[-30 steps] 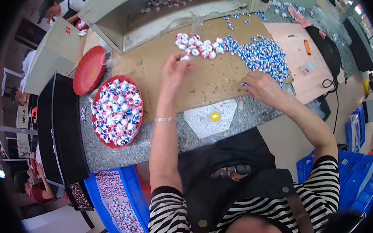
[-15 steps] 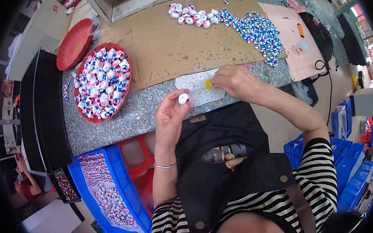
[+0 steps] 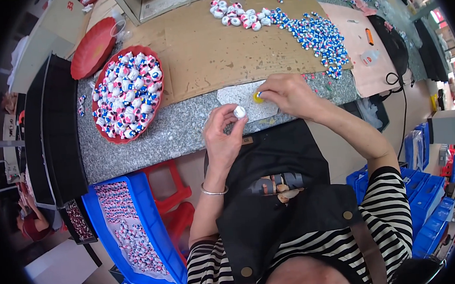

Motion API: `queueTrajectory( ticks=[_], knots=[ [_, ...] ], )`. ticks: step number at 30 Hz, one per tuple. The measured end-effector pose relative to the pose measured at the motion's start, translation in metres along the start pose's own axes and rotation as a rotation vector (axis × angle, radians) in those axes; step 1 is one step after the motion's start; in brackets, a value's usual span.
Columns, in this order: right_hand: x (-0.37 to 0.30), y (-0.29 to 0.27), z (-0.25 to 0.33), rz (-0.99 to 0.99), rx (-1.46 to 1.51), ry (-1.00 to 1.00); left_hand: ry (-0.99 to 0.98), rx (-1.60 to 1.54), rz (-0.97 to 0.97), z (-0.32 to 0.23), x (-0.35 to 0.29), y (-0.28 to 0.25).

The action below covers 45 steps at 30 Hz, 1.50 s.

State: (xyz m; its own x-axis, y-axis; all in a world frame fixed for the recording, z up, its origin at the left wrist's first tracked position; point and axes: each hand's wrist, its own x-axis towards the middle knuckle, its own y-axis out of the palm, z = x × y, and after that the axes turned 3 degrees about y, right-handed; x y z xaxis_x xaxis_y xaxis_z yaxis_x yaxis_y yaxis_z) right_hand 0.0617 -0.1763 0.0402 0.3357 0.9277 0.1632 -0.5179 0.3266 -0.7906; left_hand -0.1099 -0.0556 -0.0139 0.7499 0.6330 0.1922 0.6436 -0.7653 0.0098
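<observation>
Between the thumb and fingertips of my left hand (image 3: 223,137) is a small, round, mostly white figurine piece (image 3: 240,112), held up near the table's front edge. My right hand (image 3: 291,95) is closed in a pinch over a pale speckled sheet (image 3: 229,95). A tiny blue-and-white piece seems to be in its fingertips, mostly hidden by them. Right at those fingertips is a small round yellow thing (image 3: 257,98); whether it lies on the sheet or is touched, I cannot tell. The two hands are apart.
A red scalloped bowl (image 3: 162,75) heaped with white, pink and blue figurines stands left, a red dish (image 3: 89,54) behind it. Larger white pieces (image 3: 246,20) and many small blue ones (image 3: 317,37) lie on cardboard (image 3: 193,50). A blue crate (image 3: 163,239) sits below left.
My left hand has moved right and slightly away from me, and the white piece in it has turned. My right hand has shifted a little, still pinched by the yellow thing.
</observation>
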Motion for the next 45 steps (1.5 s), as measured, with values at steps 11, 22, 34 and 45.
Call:
queueTrajectory(
  ticks=[11, 22, 34, 45],
  knots=[
    [-0.026, -0.017, 0.010, -0.042, 0.417, 0.059, 0.033, -0.183, 0.252, -0.014, 0.015, 0.019],
    [-0.004, -0.003, 0.020, -0.142, 0.440, -0.120, -0.150, -0.071, 0.323, -0.039, 0.028, -0.008],
    [0.005, -0.060, -0.128, -0.230, -0.500, 0.165, 0.652, 0.970, -0.092, -0.050, 0.142, -0.067],
    [-0.004, -0.054, -0.123, -0.204, -0.428, 0.115, 0.389, 1.026, 0.124, 0.042, 0.240, 0.041]
  ],
)
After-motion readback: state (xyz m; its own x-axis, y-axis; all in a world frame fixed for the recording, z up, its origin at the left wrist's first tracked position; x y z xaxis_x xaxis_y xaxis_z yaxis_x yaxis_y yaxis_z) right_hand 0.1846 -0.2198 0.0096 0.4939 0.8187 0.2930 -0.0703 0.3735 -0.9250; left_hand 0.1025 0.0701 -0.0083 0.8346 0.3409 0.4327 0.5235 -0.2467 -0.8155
